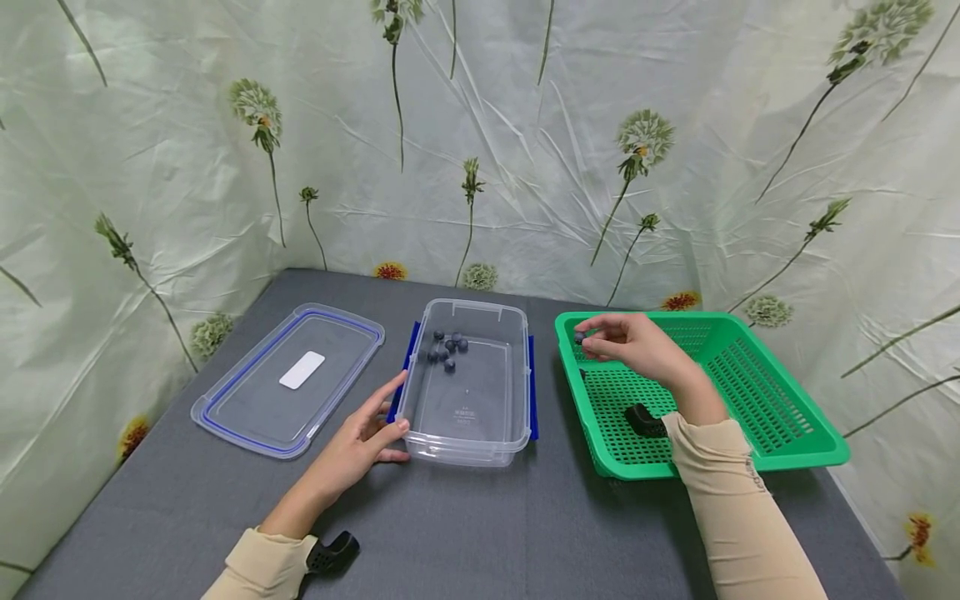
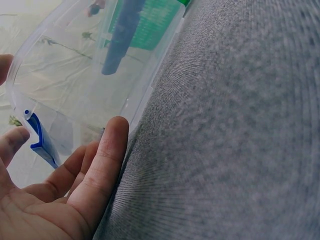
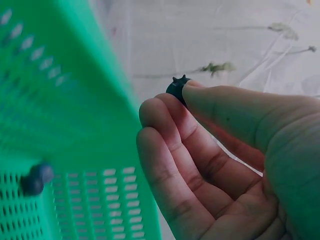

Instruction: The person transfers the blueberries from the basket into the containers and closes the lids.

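"You've got one blueberry [image 1: 579, 337] clamped between the thumb and fingertips of your right hand [image 1: 632, 340], up at the far left corner of the green basket [image 1: 813, 458]."

"And its little crown [image 3: 180, 79] pokes out past your thumb! Go easy: squeeze just enough to hold, not enough to bruise."

"Your left hand [image 1: 362, 440] has its fingers apart, touching the near left corner of the clear container [image 1: 487, 383]. Good steadying touch, I'd say; don't tip it."

"Inside, there's a cluster of berries [image 1: 451, 346] toward the far left. If you're crossing that way, clear the basket's rim first, then swing over the strip of tabletop [image 1: 465, 533] between them."

"Come down low before you part thumb and finger; a high drop could send it rolling."

"And look, two dark berries [image 3: 37, 180] in the basket, blurred in your right wrist view. One at a time suits that pinch."

"The lid [image 1: 285, 398] lies left of the container, well out of your path."
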A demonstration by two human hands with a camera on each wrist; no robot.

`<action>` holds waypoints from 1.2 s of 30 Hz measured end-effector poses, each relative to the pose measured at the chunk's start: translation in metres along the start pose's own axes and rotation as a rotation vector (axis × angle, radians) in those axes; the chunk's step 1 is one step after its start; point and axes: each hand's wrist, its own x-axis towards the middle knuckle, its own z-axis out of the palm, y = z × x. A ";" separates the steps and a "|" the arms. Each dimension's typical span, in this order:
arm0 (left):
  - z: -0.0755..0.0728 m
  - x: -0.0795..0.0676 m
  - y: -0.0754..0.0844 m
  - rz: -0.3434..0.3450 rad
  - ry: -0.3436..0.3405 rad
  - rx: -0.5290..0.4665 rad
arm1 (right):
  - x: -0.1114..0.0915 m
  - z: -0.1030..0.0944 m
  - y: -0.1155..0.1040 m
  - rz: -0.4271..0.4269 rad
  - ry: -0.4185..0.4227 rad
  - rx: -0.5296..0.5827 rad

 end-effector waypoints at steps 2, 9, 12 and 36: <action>0.000 0.000 0.000 0.002 -0.001 -0.002 | 0.000 0.005 -0.004 -0.007 0.011 0.019; 0.000 0.001 -0.001 0.001 0.001 -0.009 | 0.005 0.025 -0.017 -0.023 0.039 0.091; 0.001 0.001 -0.001 0.000 0.003 -0.012 | 0.008 0.034 -0.024 -0.010 0.050 0.121; 0.000 0.001 0.001 -0.005 0.007 -0.010 | 0.049 0.102 -0.081 0.084 0.046 0.183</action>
